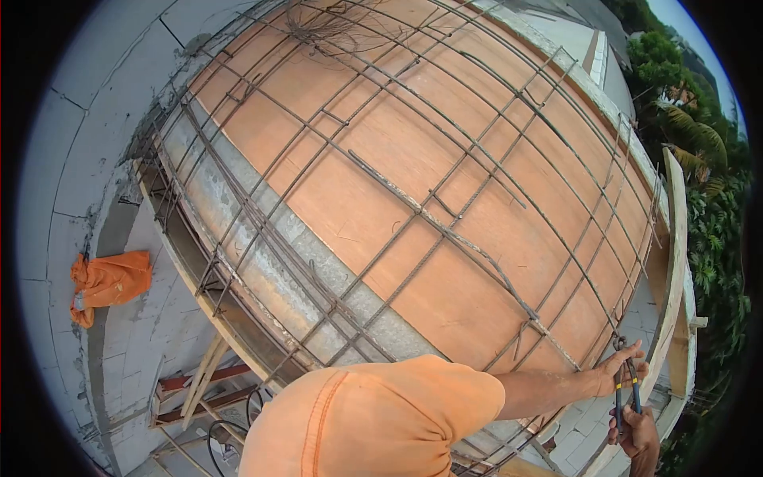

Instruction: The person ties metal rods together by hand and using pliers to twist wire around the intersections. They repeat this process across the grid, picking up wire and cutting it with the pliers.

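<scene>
My left hand [618,370] reaches out at the lower right, just behind the head of the pincers [619,386]. Its fingers look stretched out and apart, beside the end of a steel bar. Below it, my right hand [636,433] is closed on the dark, yellow-banded handles of the pincers. The jaws point up at a bar crossing near the edge of the rebar grid [470,151]. Whether wire sits in the jaws is too small to tell. The grid lies above orange-brown boards [381,191].
Loose tie wire [322,28] lies on the grid's top part. An orange cloth [111,278] is on the block surface at the left. A wooden plank [675,262] stands along the right edge, with trees [711,222] beyond. Lumber [208,374] is below left.
</scene>
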A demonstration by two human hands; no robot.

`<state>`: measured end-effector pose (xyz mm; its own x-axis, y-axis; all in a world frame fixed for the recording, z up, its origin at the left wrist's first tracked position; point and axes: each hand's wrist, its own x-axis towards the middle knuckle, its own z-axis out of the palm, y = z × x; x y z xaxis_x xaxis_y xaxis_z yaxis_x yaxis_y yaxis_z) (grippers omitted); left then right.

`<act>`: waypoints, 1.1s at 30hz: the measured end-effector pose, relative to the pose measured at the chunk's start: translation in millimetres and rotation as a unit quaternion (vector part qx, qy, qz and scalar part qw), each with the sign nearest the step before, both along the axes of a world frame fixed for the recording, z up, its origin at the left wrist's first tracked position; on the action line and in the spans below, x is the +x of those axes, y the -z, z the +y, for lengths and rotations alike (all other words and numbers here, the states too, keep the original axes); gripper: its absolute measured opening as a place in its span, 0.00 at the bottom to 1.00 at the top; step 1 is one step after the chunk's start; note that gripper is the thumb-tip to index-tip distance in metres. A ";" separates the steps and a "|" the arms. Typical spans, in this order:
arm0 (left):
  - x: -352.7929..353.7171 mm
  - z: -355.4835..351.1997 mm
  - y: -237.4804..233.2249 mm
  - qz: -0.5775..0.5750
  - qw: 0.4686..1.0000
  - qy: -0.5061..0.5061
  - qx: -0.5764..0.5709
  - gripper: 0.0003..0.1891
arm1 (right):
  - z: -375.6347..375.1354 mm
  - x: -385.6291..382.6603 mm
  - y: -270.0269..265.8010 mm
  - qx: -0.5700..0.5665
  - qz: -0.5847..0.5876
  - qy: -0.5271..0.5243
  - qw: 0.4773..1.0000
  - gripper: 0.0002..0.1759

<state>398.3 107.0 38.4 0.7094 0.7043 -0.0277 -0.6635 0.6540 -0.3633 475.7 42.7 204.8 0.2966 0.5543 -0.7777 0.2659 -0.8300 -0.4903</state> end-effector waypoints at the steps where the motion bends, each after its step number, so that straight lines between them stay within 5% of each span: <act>1: 1.6 0.2 -4.0 -0.013 1.000 -0.010 -0.018 0.29 | -7.8 1.1 4.0 0.013 0.043 -0.007 0.999 0.21; 5: 15.1 2.3 8.6 -0.042 0.999 -0.003 -0.012 0.19 | -20.7 -7.5 1.0 0.032 -0.121 -0.088 0.988 0.26; 8: 17.9 4.3 3.4 -0.025 0.999 -0.005 -0.046 0.19 | -25.8 -16.4 0.4 0.075 -0.310 -0.211 0.924 0.29; 10: 17.9 4.1 -2.3 -0.028 0.998 -0.003 -0.049 0.19 | -40.5 -25.7 11.1 0.179 -0.560 -0.445 0.676 0.28; 11: 17.9 5.2 -3.1 -0.021 0.998 -0.005 -0.059 0.19 | -50.0 -38.7 23.4 0.182 -0.635 -0.476 0.581 0.27; 12: 18.6 5.6 -2.6 -0.014 0.997 -0.007 -0.072 0.19 | -58.7 -44.8 38.7 0.156 -0.695 -0.481 0.511 0.27; 14: 19.8 5.8 -4.6 -0.006 0.996 -0.001 -0.084 0.18 | -59.1 -16.4 69.3 0.132 -0.748 -0.461 0.458 0.25; 18: 14.9 4.2 -12.8 0.007 0.993 0.011 -0.115 0.24 | -42.7 24.6 65.5 0.105 -0.705 -0.431 0.553 0.22; 20: -1.0 1.5 -9.6 0.014 0.994 0.025 -0.104 0.27 | -29.4 20.1 38.1 0.091 -0.571 -0.393 0.715 0.21; 22: -4.3 -5.2 -4.1 0.005 1.000 0.003 -0.031 0.31 | -14.9 19.5 18.5 0.044 -0.317 -0.211 0.924 0.19; 24: 1.5 -2.5 6.9 0.011 0.999 0.016 -0.042 0.28 | -6.1 -13.7 -2.9 0.001 -0.049 -0.055 0.997 0.16; 29: 0.6 -1.1 3.7 -0.014 0.999 0.024 -0.042 0.17 | -19.2 -25.7 0.6 0.012 0.026 -0.042 0.999 0.19; 31: 8.0 2.3 8.8 -0.031 0.998 0.035 -0.045 0.17 | -23.1 -45.8 -4.3 0.044 -0.162 -0.131 0.977 0.28; 33: 6.2 0.3 2.0 0.001 0.997 0.051 -0.066 0.17 | -26.1 -53.1 -6.1 0.100 -0.407 -0.340 0.842 0.35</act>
<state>404.5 107.3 36.3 0.7768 0.6190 -0.1159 -0.5967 0.6647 -0.4496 422.6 16.6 210.9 0.2464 0.9073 -0.3408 0.9619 -0.2720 -0.0284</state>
